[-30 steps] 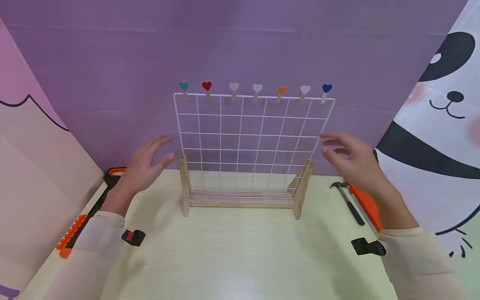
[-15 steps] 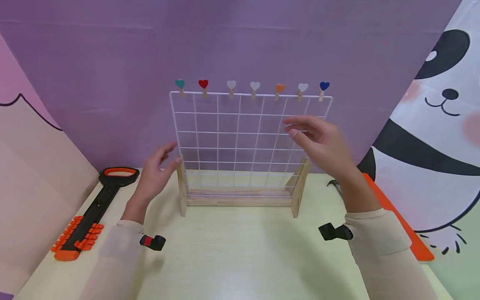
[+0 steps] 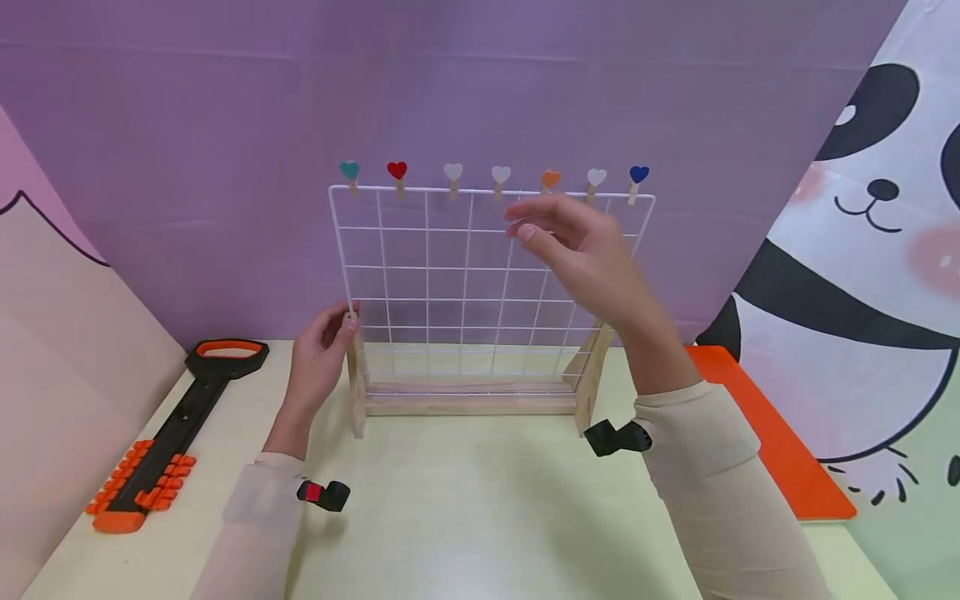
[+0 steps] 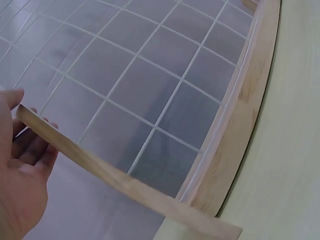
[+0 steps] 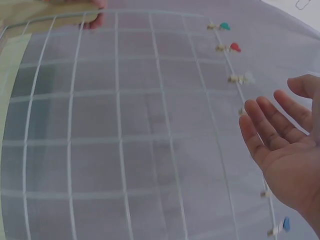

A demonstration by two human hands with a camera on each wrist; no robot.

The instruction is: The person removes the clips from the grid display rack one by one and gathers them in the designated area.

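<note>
A white wire grid panel stands upright in a wooden stand. Along its top wire sit several small clothespins with hearts, among them a teal one, a red one, an orange one and a blue one. My left hand grips the top of the stand's left post, thumb on one side and fingers on the other. My right hand is raised in front of the grid's upper right, relaxed fingers holding nothing, just below the clothespins in the head view.
On the table's left lies a long black tool with an orange-lined loop handle and orange blocks along both sides. A flat orange panel lies at the right, partly behind my right sleeve. A purple backdrop hangs behind the grid.
My right hand has moved left and up across the grid. My left hand has come in from the left and taken hold of the post. The hammer at right is now hidden behind my arm.
</note>
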